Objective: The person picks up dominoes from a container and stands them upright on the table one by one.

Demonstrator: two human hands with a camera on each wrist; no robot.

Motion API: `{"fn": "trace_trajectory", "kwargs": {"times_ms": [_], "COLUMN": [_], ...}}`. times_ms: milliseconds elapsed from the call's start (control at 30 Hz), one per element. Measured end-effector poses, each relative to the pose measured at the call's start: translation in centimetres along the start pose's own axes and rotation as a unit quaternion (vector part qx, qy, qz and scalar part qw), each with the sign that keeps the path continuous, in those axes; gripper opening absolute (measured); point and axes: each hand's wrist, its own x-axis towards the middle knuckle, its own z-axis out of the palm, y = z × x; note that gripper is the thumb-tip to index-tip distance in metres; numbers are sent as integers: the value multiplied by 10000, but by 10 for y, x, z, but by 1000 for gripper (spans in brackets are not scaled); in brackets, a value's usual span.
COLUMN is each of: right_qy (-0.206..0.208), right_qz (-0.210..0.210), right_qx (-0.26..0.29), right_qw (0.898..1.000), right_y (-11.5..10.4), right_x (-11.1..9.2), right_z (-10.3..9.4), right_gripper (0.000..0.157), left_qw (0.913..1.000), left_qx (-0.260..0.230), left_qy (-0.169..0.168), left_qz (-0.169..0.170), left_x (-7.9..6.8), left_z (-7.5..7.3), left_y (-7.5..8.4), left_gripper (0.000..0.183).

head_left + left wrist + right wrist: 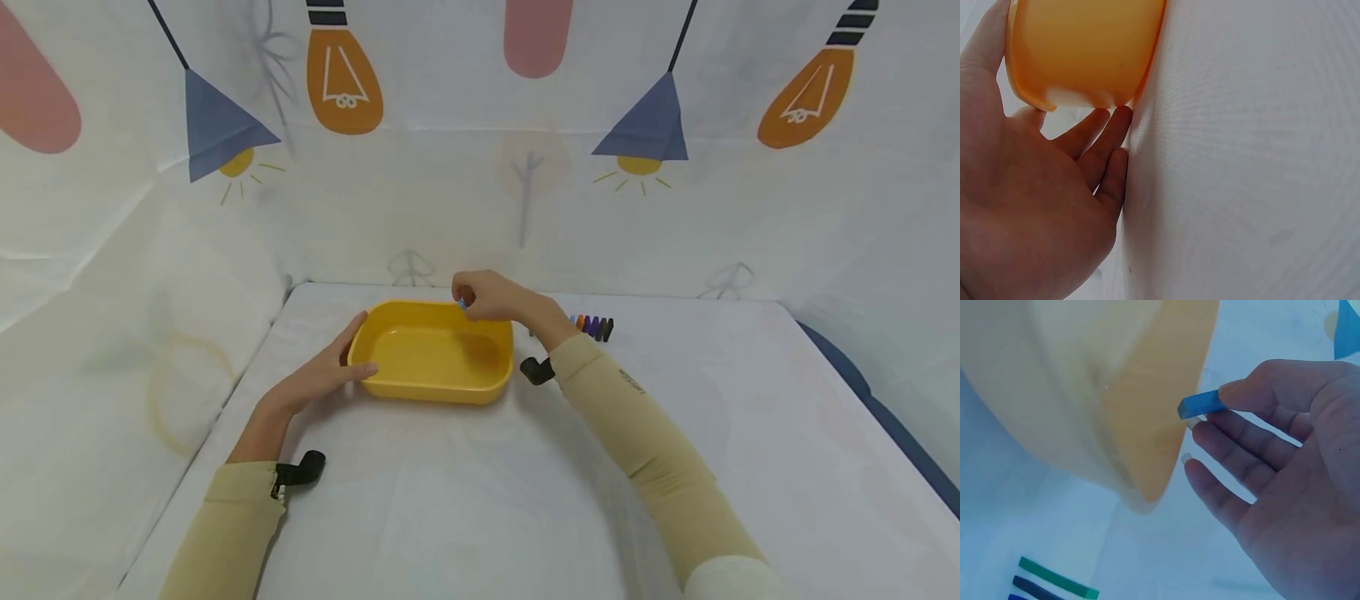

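Note:
A yellow plastic tray (427,392) with rounded corners stands on the white table. My left hand (322,377) grips its left end, the thumb over the front corner of the rim and the other fingers along the outer wall. In the left wrist view, fingertips touch the lower part of the tray (1088,56). Over the tray's back right rim, my right hand (491,296) pinches a small blue bar-shaped piece (1200,404) between thumb and fingers. The piece has flat sides and a squared end; its exact kind cannot be told. In the head view fingers mostly hide it.
Right of the tray, partly behind the right wrist, a row of small coloured pieces (592,326) lies on the table (450,492). The right wrist view shows a green bar (1059,578) and darker ones. A white patterned cloth (465,192) hangs behind the table's back edge.

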Motion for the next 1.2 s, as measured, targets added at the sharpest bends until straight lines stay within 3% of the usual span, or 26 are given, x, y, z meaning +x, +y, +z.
{"fn": "trace_trajectory", "kwargs": {"times_ms": [267,933,1200], "right_qy": [591,1434,1581], "right_qz": [-33,114,502], "right_qx": [417,855,1106], "right_qw": [9974,9859,9799], "right_y": [14,47,65], "right_x": [-15,-57,-72], "right_z": [0,-2,-2], "right_gripper": [23,27,31], "left_qw": [10000,10000,10000], "left_qx": [-36,-86,-81], "left_qy": [-12,1,11], "left_qz": [-1,8,-5], "left_x": [0,2,3], "left_z": [-2,1,0], "left_y": [1,0,-2], "left_gripper": [99,97,97]}}
